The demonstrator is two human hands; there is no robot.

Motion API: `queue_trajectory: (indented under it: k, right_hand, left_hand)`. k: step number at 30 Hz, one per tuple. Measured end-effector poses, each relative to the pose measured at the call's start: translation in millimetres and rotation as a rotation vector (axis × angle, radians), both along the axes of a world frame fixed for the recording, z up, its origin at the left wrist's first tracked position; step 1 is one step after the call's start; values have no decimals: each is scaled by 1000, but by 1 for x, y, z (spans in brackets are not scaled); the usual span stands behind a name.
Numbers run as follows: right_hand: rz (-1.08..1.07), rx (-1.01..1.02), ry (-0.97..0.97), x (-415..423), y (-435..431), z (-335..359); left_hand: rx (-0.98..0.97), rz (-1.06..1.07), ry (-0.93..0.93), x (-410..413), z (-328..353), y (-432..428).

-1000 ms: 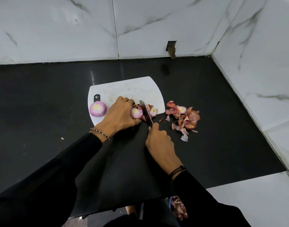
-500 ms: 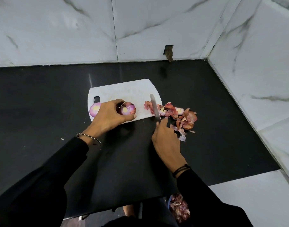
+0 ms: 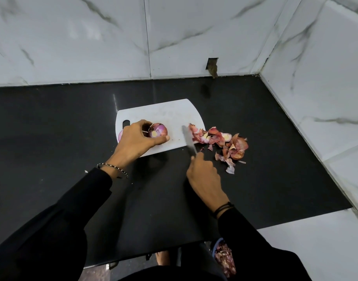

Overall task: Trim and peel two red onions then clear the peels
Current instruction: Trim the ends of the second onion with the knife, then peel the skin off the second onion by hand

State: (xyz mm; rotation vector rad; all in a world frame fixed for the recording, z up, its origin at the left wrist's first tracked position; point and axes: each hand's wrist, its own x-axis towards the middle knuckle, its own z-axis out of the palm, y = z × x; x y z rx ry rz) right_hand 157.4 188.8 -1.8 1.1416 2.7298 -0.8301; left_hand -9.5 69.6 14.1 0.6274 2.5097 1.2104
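Left grip [image 3: 136,141] cups the round, half-peeled red onion [image 3: 158,130] — likely slick, firm, prone to rolling; best held by its flanks. Right grip [image 3: 204,175] clasps the steel knife [image 3: 188,141].

Nothing legible: no text, label, brand or number on the white cutting board [image 3: 164,112], the black counter [image 3: 52,122] or the marble wall tiles [image 3: 72,37] at twelve o'clock. The knife blade [image 3: 189,141] at the board's four o'clock corner is blurred, so whether it carries a maker's stamp cannot be told.

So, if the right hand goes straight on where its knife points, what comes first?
Likely only bare cutting board: the knife in the right hand points between onion and peels; depth is unclear.
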Motion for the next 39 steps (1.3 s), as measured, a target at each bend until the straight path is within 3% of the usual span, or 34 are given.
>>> queue_trajectory:
  k: [5, 14, 23, 27, 32, 39]
  right_hand:
    - [-124, 108, 54, 13, 26, -3]
    - [185, -39, -43, 9, -23, 8]
    - [-134, 32, -32, 27, 15, 9]
    - [28, 30, 16, 29, 5, 13]
    - [194, -47, -69, 34, -8, 12]
    - [-119, 22, -23, 50, 32, 3]
  left_hand:
    - [22, -5, -20, 0, 1, 2]
    - [36, 4, 0, 5, 1, 5]
    - [55, 2, -27, 10, 3, -3]
    - [63, -6, -49, 14, 2, 1]
    - [84, -34, -49, 19, 4, 9]
    - [76, -30, -78, 19, 0, 17]
